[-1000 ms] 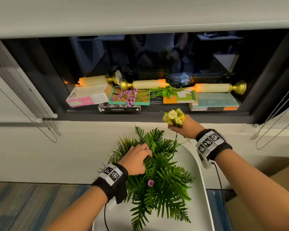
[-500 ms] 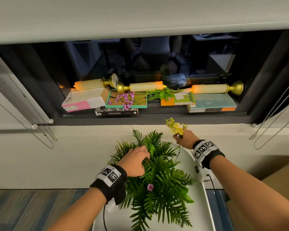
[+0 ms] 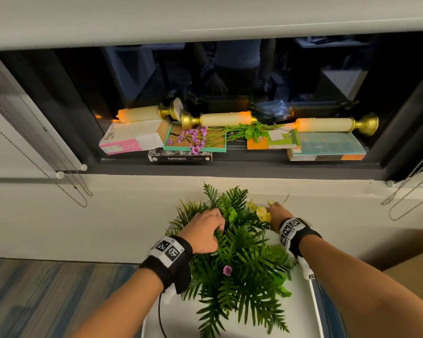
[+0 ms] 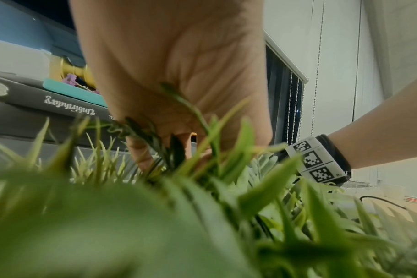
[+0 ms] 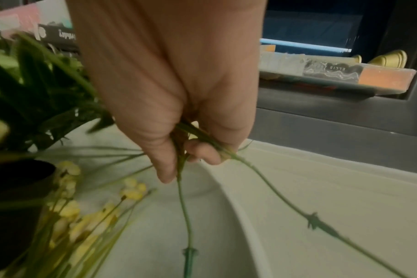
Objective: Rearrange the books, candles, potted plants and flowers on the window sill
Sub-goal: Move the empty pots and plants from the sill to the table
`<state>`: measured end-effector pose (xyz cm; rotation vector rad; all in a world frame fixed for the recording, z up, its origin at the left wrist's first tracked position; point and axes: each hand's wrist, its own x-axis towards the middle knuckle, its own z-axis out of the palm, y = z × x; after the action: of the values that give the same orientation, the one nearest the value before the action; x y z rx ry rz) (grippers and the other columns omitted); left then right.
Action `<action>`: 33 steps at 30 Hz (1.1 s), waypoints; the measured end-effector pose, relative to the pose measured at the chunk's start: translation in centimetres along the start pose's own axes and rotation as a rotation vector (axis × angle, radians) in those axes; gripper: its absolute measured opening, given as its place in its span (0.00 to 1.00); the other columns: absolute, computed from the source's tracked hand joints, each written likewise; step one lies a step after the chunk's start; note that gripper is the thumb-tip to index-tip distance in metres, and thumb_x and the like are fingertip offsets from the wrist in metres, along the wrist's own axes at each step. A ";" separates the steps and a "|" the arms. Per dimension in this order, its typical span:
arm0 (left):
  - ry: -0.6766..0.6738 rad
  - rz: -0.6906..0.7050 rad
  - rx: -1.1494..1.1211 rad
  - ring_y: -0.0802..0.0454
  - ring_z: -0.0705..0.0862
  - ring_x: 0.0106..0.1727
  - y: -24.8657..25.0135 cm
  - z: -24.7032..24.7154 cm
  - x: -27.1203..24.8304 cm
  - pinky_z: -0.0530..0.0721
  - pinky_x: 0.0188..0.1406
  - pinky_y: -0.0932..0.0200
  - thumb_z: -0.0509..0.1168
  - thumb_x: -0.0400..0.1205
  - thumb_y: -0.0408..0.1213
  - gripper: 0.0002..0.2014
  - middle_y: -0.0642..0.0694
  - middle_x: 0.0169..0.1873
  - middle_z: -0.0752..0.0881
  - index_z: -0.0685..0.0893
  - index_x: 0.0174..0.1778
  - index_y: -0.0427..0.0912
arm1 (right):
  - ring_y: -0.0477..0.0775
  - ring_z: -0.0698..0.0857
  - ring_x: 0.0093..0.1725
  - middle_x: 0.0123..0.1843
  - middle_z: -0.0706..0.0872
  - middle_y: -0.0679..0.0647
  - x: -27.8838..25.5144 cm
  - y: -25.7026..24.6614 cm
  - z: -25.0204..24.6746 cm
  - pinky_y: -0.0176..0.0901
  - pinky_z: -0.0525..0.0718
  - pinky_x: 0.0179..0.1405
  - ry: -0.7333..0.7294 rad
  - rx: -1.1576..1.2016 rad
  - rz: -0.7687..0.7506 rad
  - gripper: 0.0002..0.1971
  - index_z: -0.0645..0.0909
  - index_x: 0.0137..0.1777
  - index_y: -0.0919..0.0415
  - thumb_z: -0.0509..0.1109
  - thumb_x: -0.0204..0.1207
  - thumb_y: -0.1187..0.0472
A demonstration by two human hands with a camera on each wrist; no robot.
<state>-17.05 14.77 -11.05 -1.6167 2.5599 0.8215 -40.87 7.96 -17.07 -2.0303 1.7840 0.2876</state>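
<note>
A potted fern stands on a white table below the window sill. My left hand is buried in its top fronds, fingers curled among them. My right hand pinches the thin green stems of yellow flowers, heads hanging down beside the fern's dark pot. On the sill lie three candles in gold holders, a purple flower sprig and several flat books.
A black book juts over the sill's front edge. Blind chains hang at the left and right of the window. A small purple bloom sits in the fern. The wall is right behind the table.
My right hand has come down from sill height with the yellow flowers, tipping them over beside the fern. My left hand has stayed in the fronds.
</note>
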 end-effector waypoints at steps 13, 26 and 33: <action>-0.035 0.015 0.031 0.49 0.73 0.64 0.1 -0.1 0.3 0.73 0.68 0.48 0.62 0.72 0.25 0.17 0.48 0.61 0.73 0.79 0.55 0.42 | 0.63 0.71 0.65 0.67 0.72 0.60 -1.2 -0.8 -5.4 0.51 0.73 0.61 0.467 -0.187 -0.012 0.17 0.80 0.64 0.58 0.61 0.78 0.70; -0.049 0.038 0.044 0.49 0.71 0.67 0.5 -0.2 -0.2 0.72 0.72 0.46 0.61 0.73 0.26 0.19 0.48 0.62 0.73 0.79 0.60 0.43 | 0.70 0.83 0.44 0.67 0.71 0.63 -4.1 -1.2 -9.8 0.52 0.78 0.36 0.797 0.141 -0.060 0.22 0.71 0.64 0.66 0.66 0.70 0.77; -0.044 0.047 0.038 0.49 0.71 0.69 0.5 0.0 -0.3 0.71 0.73 0.47 0.61 0.73 0.25 0.21 0.49 0.64 0.73 0.78 0.63 0.43 | 0.74 0.81 0.60 0.59 0.83 0.72 -3.7 -0.5 -8.6 0.56 0.78 0.55 0.615 0.500 -0.054 0.19 0.73 0.67 0.69 0.60 0.76 0.76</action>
<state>-17.35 15.19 -10.71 -1.5164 2.5765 0.7978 -41.97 7.50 -7.76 -1.8917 1.8649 -0.8046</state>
